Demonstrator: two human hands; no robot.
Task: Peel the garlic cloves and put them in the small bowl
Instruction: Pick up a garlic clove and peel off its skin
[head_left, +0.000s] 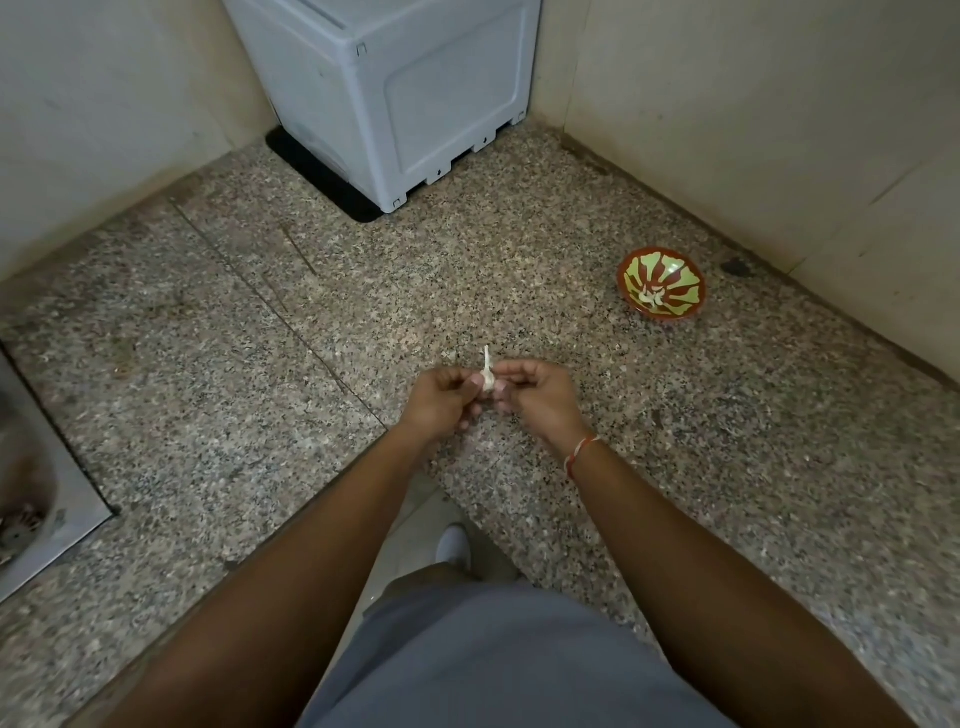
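A white garlic piece (487, 375) with a thin stem pointing up sits between my two hands above the speckled granite counter. My left hand (441, 400) pinches it from the left with curled fingers. My right hand (535, 397) pinches it from the right, and a red thread band circles that wrist. The small bowl (661, 284), red with a green pattern inside, stands on the counter to the far right. A few pale peeled cloves (649, 297) lie in its bottom.
A grey plastic appliance (395, 93) on a black mat stands at the back of the counter (260, 338). Tiled walls close in the corner at left and right. A steel sink (31, 493) is set in at the left edge. The counter's front edge runs below my forearms.
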